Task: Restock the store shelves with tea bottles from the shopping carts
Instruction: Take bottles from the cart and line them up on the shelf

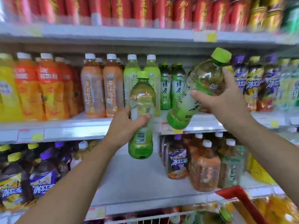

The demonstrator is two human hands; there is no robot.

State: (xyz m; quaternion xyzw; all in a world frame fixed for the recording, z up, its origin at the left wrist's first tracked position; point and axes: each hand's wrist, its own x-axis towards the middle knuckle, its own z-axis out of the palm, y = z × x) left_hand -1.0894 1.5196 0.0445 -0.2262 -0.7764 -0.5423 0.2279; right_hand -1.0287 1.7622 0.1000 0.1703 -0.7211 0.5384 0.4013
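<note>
My left hand (125, 125) grips an upright green tea bottle (141, 143) with a green cap, its back label facing me, in front of the middle shelf's edge. My right hand (226, 101) holds a second green tea bottle (199, 83), tilted with its cap up to the right and its base near the shelf edge. Just behind them, two green tea bottles (171, 88) of the same kind stand on the middle shelf (77, 125), with a gap to their right.
Orange and pale green bottles fill the middle shelf to the left, purple-labelled ones to the right. Red cans (145, 10) line the top shelf. The lower shelf (139, 180) has a bare stretch between dark bottles. A red-handled cart (239, 199) sits at bottom right.
</note>
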